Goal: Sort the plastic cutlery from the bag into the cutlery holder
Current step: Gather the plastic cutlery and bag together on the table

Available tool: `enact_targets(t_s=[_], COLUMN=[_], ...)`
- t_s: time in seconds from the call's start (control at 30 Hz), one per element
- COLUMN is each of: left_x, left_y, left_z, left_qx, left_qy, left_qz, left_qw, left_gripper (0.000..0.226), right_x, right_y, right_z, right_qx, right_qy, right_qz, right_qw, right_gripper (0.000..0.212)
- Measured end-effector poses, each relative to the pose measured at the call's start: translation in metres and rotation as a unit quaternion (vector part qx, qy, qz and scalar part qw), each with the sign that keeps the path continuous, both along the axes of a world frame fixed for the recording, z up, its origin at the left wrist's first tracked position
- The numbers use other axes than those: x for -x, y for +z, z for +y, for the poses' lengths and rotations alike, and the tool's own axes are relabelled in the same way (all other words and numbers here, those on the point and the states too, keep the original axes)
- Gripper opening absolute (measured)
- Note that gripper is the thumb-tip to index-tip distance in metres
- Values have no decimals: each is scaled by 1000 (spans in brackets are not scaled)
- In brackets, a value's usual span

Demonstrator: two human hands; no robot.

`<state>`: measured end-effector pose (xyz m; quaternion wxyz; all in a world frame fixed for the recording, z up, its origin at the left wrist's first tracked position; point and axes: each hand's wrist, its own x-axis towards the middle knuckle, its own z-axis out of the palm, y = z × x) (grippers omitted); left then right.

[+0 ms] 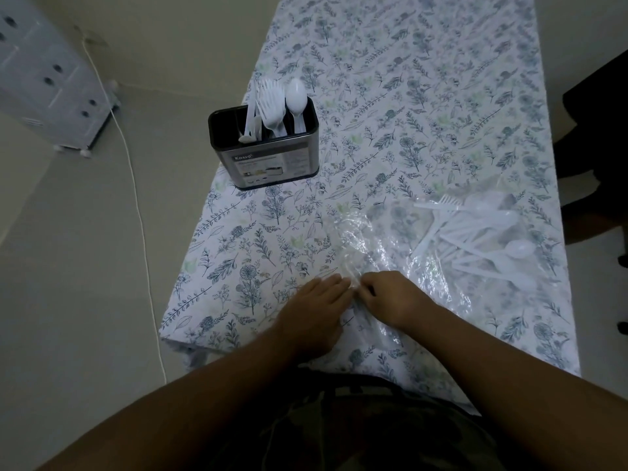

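Cutlery (482, 232) of white plastic lies heaped inside the clear bag (401, 246) near the right edge of the tabletop (441, 79), well apart from the cutlery holder (268, 144) at the left edge, which already stands stocked with forks and spoons.

Head view: both hands meet at the bag's near end by the front edge. The left hand (316, 307) lies flat, fingers straight and together on the film; the right hand (394, 297) has its fingers curled, apparently pinching the film. A hard tug here could drag the whole bag and spill pieces over the right edge, since the heap sits so close to it. The bag's opening is hard to find in the glare, the holder's compartments are hidden by its wall, and no count of the overlapping pieces is possible.
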<state>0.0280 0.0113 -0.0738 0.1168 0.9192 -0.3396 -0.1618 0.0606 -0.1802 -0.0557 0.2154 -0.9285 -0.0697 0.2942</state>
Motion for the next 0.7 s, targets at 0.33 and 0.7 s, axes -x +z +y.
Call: enact_targets(t_s=[0.33,0.7], left_x=[-3,-6], left_y=[1,8], left_z=[-24,-13], left_qx=[-61,-115], left_qy=[8,-59], left_qz=[34,-10], left_qw=[998,992], left_gripper=[64,81], right_x=[2,14], right_y=[3,54], right_z=[-22,-30], right_qx=[-73,-88], right_qy=[-188,-149], right_qz=[-44,-95], right_qw=[978,980], right_gripper=[30,27])
